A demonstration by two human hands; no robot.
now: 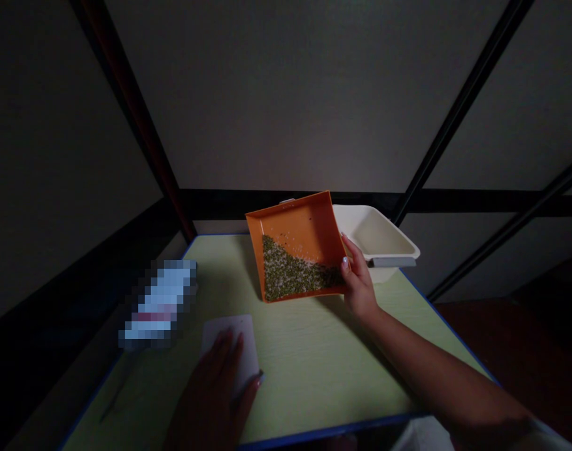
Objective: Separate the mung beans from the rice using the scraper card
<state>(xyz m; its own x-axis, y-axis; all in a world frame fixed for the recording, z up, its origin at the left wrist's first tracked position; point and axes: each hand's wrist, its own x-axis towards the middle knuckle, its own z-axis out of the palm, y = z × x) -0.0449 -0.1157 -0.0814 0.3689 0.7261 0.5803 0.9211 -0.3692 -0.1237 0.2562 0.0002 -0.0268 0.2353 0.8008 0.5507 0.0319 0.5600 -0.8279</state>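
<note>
My right hand [359, 285] grips the right side of a square orange tray [304, 225], thumb over the rim. The tray is raised above the table and tilted toward me. A mix of small green and whitish grains [295, 275] lies heaped along its lower edge and left corner, with a few scattered higher up. My left hand [215, 388] is low at the left, its fingers laid over a flat white rectangular piece [245, 351] and its thumb at the right edge. Part of that piece is hidden under the hand.
Behind the tray at the right stands a cream-coloured basin [384, 232], with a grey flat handle-like piece [393, 262] at its front rim. A pixelated bright device [161, 300] stands at the left. The pale green table [314, 376] has a blue edge; panelled walls rise behind.
</note>
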